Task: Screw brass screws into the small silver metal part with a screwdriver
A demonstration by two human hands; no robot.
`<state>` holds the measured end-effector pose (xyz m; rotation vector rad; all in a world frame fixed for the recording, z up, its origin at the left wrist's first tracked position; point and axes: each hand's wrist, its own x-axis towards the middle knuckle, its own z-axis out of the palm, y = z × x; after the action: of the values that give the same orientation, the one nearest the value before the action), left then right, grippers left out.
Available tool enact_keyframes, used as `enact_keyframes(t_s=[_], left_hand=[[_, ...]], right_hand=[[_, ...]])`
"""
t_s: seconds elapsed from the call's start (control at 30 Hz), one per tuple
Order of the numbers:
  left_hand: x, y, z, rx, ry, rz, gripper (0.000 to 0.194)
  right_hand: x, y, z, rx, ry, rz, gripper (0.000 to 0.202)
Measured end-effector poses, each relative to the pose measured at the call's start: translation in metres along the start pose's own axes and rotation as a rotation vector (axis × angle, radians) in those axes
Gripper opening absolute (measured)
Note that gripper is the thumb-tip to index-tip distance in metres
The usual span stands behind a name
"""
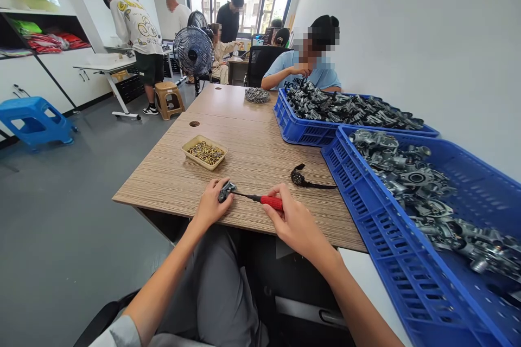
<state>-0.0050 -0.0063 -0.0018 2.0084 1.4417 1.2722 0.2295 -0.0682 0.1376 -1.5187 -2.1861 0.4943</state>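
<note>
My left hand (212,199) is closed around a small grey and black metal part (226,192) at the front edge of the wooden table (252,160). In my right hand (290,216) is a screwdriver (272,203) with a red handle and dark shaft. The shaft points left, and its tip meets the metal part; the exact contact spot is too small to make out. Just beyond my left hand stands a cream tray (195,158) holding many brass-coloured screws (206,153). A black wristwatch (299,178) lies to the right, past the screwdriver.
A blue crate (366,211) of metal castings (419,179) stands close at my right. Behind it, another blue crate (291,122) holds darker parts. A pile of small metal pieces (257,95) lies at the table's far end, near a seated person (280,70). A fan (193,51) stands beyond.
</note>
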Motion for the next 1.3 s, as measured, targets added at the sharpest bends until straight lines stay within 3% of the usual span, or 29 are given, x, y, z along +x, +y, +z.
enact_keyframes(t_s=[0.17,0.4,0.5,0.67,0.77,0.93,1.03,1.17,1.3], left_hand=[[0.000,0.002,-0.001,-0.005,-0.006,-0.013,0.047],[0.000,0.001,0.000,0.008,0.003,-0.006,0.048],[0.000,0.000,0.000,0.003,-0.003,-0.007,0.048],[0.000,0.000,0.000,-0.005,-0.006,-0.001,0.047],[0.000,0.002,-0.001,-0.003,-0.004,-0.010,0.046],[0.000,0.003,-0.001,0.005,-0.002,-0.009,0.045],[0.000,0.003,-0.001,0.007,0.000,-0.008,0.045],[0.000,0.002,-0.002,0.010,-0.003,-0.016,0.046],[0.000,0.002,-0.002,0.008,-0.003,-0.014,0.046]], right_hand=[[0.002,-0.002,0.007,-0.224,0.081,0.160,0.023],[0.004,-0.002,0.009,-0.250,0.088,0.189,0.030],[0.002,-0.001,0.005,-0.143,0.050,0.138,0.024],[0.000,0.003,-0.001,0.090,-0.064,-0.095,0.020],[0.002,0.005,0.002,-0.049,0.014,-0.023,0.014],[0.004,0.003,0.008,-0.223,0.083,0.119,0.027],[0.003,0.001,0.004,-0.144,0.050,0.086,0.024],[0.000,0.002,-0.004,0.069,-0.055,-0.068,0.019],[0.000,0.003,-0.003,0.002,-0.040,-0.069,0.012]])
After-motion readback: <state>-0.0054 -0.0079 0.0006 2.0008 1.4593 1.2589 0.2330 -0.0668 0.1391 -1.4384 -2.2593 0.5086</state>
